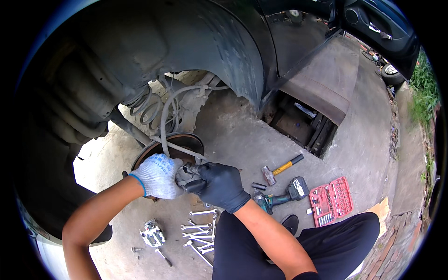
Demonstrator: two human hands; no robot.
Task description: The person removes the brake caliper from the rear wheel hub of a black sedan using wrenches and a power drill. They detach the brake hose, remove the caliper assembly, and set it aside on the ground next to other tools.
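While left hand and right hand grasp the caliper-like part between them, a slipped grip could yank the grey hose just above left hand.

Downward head-worn fisheye, near hands

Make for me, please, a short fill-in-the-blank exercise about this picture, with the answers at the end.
1. The right hand, at the grey metal part, wears a ____ glove.
2. The hammer has a handle coloured black and ____.
3. The opened socket case is coloured ____.
4. The car door stands ____.

Missing words: black; yellow; red; open.
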